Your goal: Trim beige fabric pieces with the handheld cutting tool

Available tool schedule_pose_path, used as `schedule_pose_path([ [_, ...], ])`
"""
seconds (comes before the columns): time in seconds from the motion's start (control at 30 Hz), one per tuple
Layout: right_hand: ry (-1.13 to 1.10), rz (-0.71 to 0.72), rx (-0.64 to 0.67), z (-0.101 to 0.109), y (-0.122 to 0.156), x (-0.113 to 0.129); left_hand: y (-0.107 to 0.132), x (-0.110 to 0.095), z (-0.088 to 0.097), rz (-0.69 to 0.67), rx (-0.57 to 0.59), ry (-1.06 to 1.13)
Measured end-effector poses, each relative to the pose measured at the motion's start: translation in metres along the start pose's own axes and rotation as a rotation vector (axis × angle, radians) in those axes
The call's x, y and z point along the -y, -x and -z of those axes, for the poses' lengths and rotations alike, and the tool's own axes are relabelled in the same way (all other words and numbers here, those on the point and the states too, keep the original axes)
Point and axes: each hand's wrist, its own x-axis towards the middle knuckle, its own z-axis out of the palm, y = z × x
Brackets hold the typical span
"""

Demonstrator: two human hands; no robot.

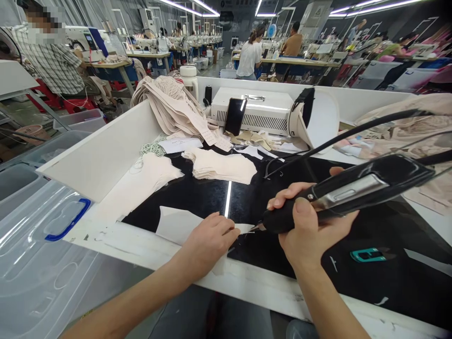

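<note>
My left hand (212, 240) presses a white fabric piece (176, 225) against the black glossy work surface (208, 200), its fingers bent and close together. In my right hand (310, 230) is a black corded handheld cutter (346, 195) with a silver lever along its body. My fingers wrap around its thick grip. The cutter's narrow metal tip meets the right end of the white piece, just beyond my left fingertips. Part of that piece is hidden under my left hand. Teal thread snips (369, 254) lie to the right of my right wrist.
A stack of cream fabric pieces (222, 165) lies ahead, another cream pile (148, 176) to its left. Behind stand a phone (235, 117), a vented white box (268, 110) and long fabric strips (173, 108). The cutter's cable (360, 129) runs right. Low white walls edge the table.
</note>
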Motion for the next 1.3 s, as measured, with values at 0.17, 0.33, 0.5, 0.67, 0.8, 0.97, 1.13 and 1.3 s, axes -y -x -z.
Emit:
schedule_pose_path([
  [0.17, 0.038, -0.02, 0.02, 0.001, 0.002, 0.0, 0.004, -0.005, 0.003, 0.022, -0.083, -0.083],
  [0.33, 0.032, 0.004, 0.018, 0.002, 0.006, 0.004, 0.019, -0.011, 0.0, 0.146, -0.073, -0.178],
  [0.5, 0.048, 0.039, 0.0, 0.001, 0.015, 0.01, 0.021, -0.006, 0.002, 0.196, -0.019, -0.131],
  [0.67, 0.054, 0.025, -0.035, -0.002, 0.023, 0.016, 0.014, 0.001, 0.01, 0.197, 0.052, -0.062],
  [0.8, 0.061, 0.005, -0.069, -0.003, 0.027, 0.019, 0.015, 0.004, 0.012, 0.165, 0.052, -0.062],
  [0.97, 0.067, -0.009, -0.08, -0.002, 0.029, 0.022, 0.019, 0.007, 0.01, 0.081, 0.024, -0.163],
  [1.13, 0.059, -0.005, -0.055, 0.0, 0.031, 0.024, 0.019, 0.008, 0.01, 0.01, 0.048, -0.259],
  [1.3, 0.062, -0.011, -0.058, 0.001, 0.032, 0.025, 0.017, 0.005, 0.015, -0.011, 0.083, -0.294],
])
